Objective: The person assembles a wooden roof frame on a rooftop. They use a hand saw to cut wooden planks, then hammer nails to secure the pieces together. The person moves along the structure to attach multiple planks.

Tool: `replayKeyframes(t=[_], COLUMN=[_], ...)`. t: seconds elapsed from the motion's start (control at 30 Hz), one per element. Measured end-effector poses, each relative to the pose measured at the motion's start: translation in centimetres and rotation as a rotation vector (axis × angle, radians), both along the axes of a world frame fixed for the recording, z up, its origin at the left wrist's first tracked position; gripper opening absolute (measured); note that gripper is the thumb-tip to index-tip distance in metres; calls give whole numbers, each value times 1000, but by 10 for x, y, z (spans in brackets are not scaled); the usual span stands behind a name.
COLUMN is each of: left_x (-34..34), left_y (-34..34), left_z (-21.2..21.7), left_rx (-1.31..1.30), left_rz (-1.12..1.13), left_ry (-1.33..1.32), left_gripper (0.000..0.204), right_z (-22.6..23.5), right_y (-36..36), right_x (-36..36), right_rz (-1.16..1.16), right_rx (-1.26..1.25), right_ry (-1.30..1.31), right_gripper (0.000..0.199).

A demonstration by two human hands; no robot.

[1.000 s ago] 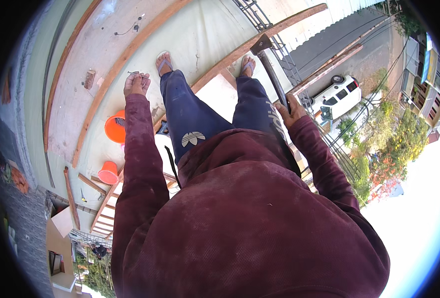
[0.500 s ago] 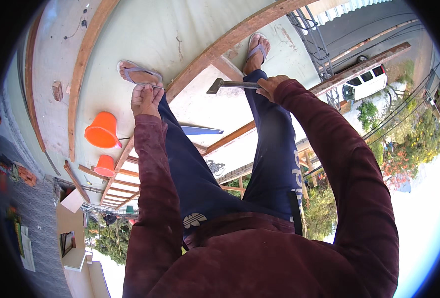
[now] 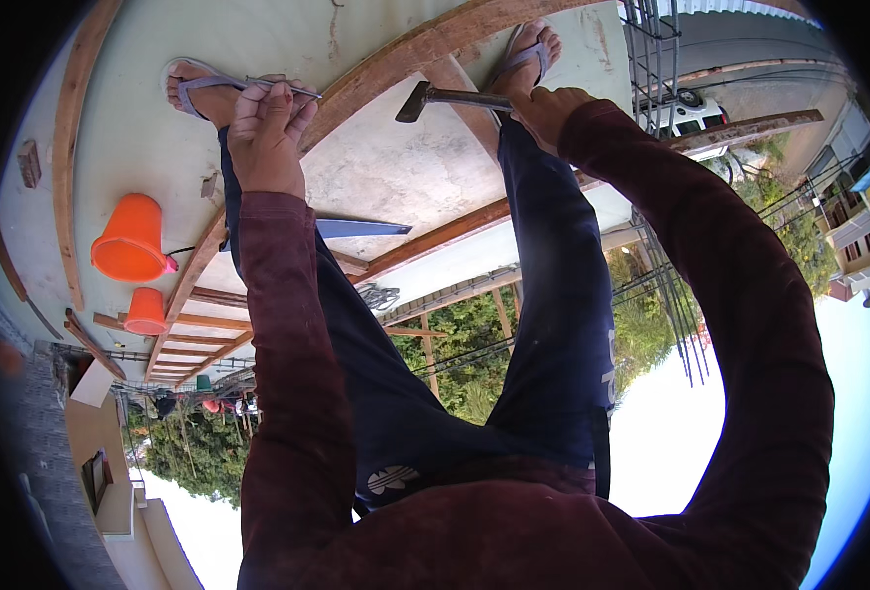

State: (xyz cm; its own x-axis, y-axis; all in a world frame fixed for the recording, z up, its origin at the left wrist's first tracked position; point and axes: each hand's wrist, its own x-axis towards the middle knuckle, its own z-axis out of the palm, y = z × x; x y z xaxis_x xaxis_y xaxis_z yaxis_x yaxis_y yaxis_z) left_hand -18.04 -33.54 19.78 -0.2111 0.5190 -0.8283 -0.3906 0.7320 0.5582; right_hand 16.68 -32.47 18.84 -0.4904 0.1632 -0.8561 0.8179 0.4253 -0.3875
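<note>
Between the thumb and fingertips of my left hand [image 3: 270,133] is a nail [image 3: 305,92], thin and grey, lying nearly sideways and pointing right. The hand is raised in front of my left foot, close to a long curved-looking wooden beam [image 3: 381,81]. My right hand [image 3: 550,110] is wrapped round the handle of a hammer [image 3: 466,97]. The dark hammer head [image 3: 414,102] points left, over the pale board, apart from the nail and the beam.
Below the beam lies a blue saw-like blade [image 3: 361,228]. Two orange buckets [image 3: 128,241] stand at the left, near a wooden ladder-like frame [image 3: 194,332]. A small wood block [image 3: 29,163] lies farther left. Steel rebar [image 3: 651,54] and a white vehicle [image 3: 696,116] are at the right.
The view has shifted, so the buckets and beams sit farther left. The left hand has turned, showing more of the nail. The hammer stays in my right hand, its head slightly higher in view.
</note>
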Motion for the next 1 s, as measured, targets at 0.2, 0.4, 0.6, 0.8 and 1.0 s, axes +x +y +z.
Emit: replayKeyframes(t=[0.2, 0.4, 0.6, 0.8, 1.0], left_x=[-21, -33, -27, 14, 78], left_y=[-1, 9, 19, 11, 4], left_z=[-6, -12, -6, -65, -159], left_rx=[-50, -60, -49, -99, -61], left_rz=[32, 64, 11, -59, -309], left_ry=[-35, -63, -61, 41, 149], left_gripper=[14, 13, 15, 18, 17], right_z=[32, 31, 3, 41, 109], right_y=[-12, -25, 0, -8, 20], right_x=[-19, -29, 14, 4, -9], right_rz=[-33, -91, -41, -389, -945], right_rx=[-13, -12, 26, -201, -192], right_ry=[57, -54, -41, -137, -204], right_gripper=[30, 31, 35, 24, 31])
